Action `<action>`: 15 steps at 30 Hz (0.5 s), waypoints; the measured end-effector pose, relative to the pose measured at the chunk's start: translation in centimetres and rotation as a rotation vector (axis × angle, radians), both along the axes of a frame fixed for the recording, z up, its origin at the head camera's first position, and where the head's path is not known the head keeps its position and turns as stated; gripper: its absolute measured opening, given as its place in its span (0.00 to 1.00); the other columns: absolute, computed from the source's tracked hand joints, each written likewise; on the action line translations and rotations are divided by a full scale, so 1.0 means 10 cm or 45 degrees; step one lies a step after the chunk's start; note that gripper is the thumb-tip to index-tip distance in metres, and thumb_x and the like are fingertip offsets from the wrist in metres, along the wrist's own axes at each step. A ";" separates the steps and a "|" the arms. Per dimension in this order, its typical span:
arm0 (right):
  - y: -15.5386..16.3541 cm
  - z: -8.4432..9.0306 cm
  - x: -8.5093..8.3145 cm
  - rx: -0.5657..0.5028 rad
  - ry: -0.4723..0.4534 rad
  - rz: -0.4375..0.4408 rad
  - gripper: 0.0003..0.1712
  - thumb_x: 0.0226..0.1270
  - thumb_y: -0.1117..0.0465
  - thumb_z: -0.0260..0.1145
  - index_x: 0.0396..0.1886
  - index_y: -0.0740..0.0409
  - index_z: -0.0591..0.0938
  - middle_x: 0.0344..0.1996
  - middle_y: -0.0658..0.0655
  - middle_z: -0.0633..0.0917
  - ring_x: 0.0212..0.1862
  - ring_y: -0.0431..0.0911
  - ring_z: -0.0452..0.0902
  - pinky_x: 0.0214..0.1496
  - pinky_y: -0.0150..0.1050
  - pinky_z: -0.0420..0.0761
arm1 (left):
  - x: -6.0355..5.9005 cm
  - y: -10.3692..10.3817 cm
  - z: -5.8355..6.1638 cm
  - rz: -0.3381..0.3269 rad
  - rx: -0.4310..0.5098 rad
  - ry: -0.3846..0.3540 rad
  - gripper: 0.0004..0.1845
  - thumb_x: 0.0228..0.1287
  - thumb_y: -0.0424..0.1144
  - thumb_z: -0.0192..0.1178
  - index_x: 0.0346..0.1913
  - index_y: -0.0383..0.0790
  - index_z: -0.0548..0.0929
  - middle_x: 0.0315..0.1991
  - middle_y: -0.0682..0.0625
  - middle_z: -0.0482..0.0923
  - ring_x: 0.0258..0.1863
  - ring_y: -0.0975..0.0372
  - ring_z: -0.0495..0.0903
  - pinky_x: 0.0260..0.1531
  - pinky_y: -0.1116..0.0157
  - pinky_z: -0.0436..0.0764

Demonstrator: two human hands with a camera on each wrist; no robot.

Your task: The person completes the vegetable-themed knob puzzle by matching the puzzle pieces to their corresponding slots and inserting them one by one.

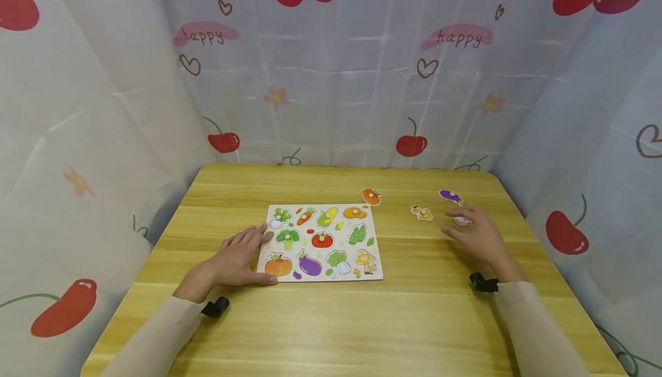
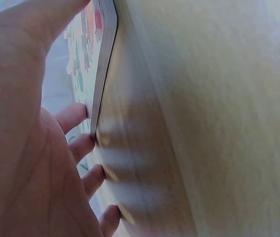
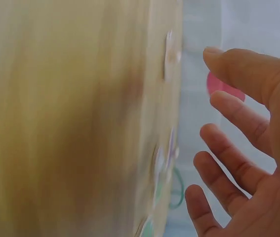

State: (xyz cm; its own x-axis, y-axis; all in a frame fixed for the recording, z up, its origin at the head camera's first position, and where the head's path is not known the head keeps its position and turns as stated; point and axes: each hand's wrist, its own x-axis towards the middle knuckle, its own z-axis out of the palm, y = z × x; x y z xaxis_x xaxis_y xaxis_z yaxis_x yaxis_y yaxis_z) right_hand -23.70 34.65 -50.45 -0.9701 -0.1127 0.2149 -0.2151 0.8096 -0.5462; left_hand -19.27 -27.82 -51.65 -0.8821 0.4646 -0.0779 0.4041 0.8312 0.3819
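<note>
Three loose pieces lie toward the counter's (image 1: 331, 331) far right corner in the head view: tomato piece (image 1: 370, 196), mushroom piece (image 1: 422, 212), eggplant piece (image 1: 450, 196). The right hand (image 1: 476, 234) hovers open over a small white piece (image 1: 462, 221); a hasty grab could knock it away.

Left wrist view: the left hand (image 2: 26, 148), fingers straight, steadies the puzzle board (image 2: 100, 64) mid-counter; pushing could slide it.

Right wrist view: the fingers (image 3: 238, 118) spread, holding nothing.

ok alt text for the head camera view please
A person's left hand rests on the left edge of a vegetable puzzle board on a wooden table, while the right hand hovers open over a small loose piece. An eggplant piece, a yellow piece and an orange piece lie nearby.
</note>
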 end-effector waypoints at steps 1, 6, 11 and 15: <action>0.05 -0.01 0.01 0.010 0.005 -0.005 0.29 0.78 0.54 0.84 0.69 0.65 0.90 0.74 0.76 0.84 0.78 0.77 0.75 0.78 0.80 0.74 | 0.00 0.01 0.01 0.001 -0.004 -0.003 0.66 0.63 0.79 0.77 0.92 0.41 0.66 0.96 0.38 0.55 0.92 0.31 0.58 0.78 0.17 0.64; 0.26 -0.03 0.07 0.040 0.029 -0.017 0.29 0.75 0.57 0.85 0.67 0.71 0.90 0.71 0.79 0.85 0.75 0.79 0.77 0.76 0.80 0.75 | 0.01 0.04 0.05 0.007 -0.023 -0.019 0.66 0.64 0.78 0.77 0.92 0.41 0.66 0.97 0.38 0.54 0.93 0.31 0.57 0.81 0.18 0.63; 0.43 -0.04 0.13 0.070 -0.007 -0.045 0.32 0.75 0.57 0.84 0.69 0.74 0.87 0.73 0.83 0.81 0.76 0.82 0.72 0.78 0.83 0.69 | 0.03 0.04 0.07 0.010 -0.027 -0.026 0.65 0.65 0.77 0.77 0.92 0.41 0.66 0.97 0.39 0.54 0.94 0.31 0.57 0.81 0.18 0.63; 0.53 -0.05 0.15 0.103 -0.054 -0.076 0.36 0.77 0.55 0.83 0.72 0.74 0.85 0.74 0.84 0.78 0.76 0.83 0.70 0.78 0.84 0.69 | 0.03 0.04 0.08 0.011 -0.023 -0.025 0.65 0.65 0.77 0.77 0.92 0.41 0.66 0.97 0.39 0.54 0.94 0.31 0.56 0.81 0.18 0.62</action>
